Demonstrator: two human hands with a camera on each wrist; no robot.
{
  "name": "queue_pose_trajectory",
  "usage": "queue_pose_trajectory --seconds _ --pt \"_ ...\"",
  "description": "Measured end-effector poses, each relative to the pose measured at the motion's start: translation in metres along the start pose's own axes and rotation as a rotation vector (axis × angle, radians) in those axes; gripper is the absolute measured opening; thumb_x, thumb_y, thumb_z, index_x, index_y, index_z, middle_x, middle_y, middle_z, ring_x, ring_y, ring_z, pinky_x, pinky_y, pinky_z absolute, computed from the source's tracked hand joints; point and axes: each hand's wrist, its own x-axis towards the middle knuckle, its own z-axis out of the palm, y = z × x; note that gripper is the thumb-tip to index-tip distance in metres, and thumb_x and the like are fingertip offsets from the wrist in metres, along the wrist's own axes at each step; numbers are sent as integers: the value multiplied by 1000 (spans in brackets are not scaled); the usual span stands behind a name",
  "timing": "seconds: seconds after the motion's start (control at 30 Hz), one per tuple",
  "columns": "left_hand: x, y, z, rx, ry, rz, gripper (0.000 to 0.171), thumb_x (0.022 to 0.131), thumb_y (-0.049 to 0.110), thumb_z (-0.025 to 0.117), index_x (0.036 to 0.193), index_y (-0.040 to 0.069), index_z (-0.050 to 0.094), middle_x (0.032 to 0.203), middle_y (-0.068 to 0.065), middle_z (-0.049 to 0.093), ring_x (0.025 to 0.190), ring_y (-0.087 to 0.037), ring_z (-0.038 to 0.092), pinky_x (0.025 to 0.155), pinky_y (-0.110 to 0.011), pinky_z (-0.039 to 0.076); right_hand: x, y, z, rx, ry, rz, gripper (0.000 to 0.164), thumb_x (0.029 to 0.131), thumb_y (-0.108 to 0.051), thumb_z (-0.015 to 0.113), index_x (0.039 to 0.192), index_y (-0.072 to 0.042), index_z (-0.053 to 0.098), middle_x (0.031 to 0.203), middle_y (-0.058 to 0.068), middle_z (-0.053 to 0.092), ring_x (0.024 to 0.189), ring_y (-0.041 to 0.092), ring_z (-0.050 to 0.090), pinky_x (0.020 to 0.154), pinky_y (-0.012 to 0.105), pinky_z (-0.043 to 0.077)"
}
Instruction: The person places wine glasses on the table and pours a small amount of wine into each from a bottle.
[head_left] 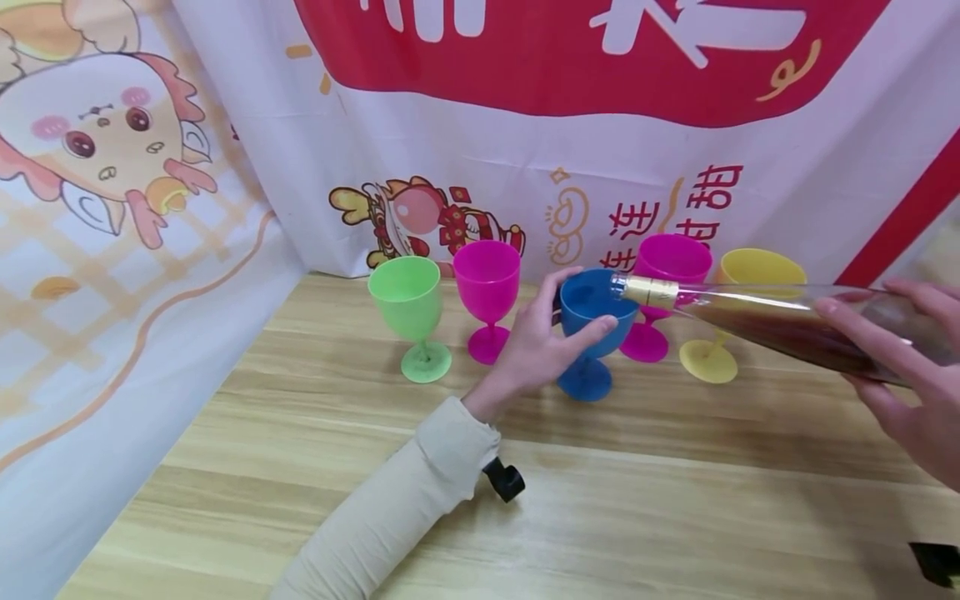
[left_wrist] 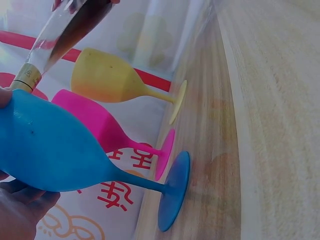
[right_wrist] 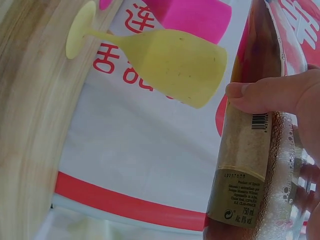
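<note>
Apparently, the pouring is in progress but not finished: the bottle is in the grasp of the right hand, tilted, with its mouth at the rim of the blue goblet. The left hand holds this goblet around the bowl, upright on the bench. Much dark liquid remains in the bottle, with bubbles along the glass, but I cannot tell how much the blue goblet contains. Left of the left hand stand a green goblet and a pink goblet; between both hands, farther back, another pink goblet and a yellow goblet. Nobody touches these four; their bottoms are hidden, so whether they are filled already is unclear.
</note>
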Motion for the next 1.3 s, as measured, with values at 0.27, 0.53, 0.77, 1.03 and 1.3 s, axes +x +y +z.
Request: queue_pose_trajectory --seconds 0.27,0.53,0.77,1.03,1.3 --pt "1 -1 -1 -11 -12 11 74 98 39 74 160 22 36 155 -6 57 143 -26 57 116 -53 52 2 1 2 -8 52 -56 58 110 -60 36 141 -23 68 136 44 55 121 67 47 133 44 27" --pt "0 0 0 0 -14 8 73 99 38 73 159 23 35 156 -6 56 144 -27 56 116 -52 52 4 -1 -5 -59 -18 -57 63 111 -62 27 149 -25 61 141 42 51 128 67 44 132 58 25" --pt "0 0 0 7 -12 -5 73 99 40 73 159 26 35 156 -5 57 144 -26 56 115 -50 53 3 -1 -6 -67 -24 -58 62 112 -60 27 150 -26 60 145 42 49 129 68 43 132 59 24" --pt "0 0 0 12 -11 -4 73 98 40 73 159 26 34 156 -5 57 144 -25 56 115 -51 52 4 -2 -5 -38 7 -66 58 112 -56 30 148 -24 63 144 44 49 126 70 42 132 59 24" --pt "0 0 1 25 -11 -11 75 98 42 73 160 26 34 157 -5 55 145 -26 55 116 -51 51 5 -4 -7 -41 -17 -72 49 114 -43 33 150 -25 60 145 45 46 128 70 40 133 59 22"
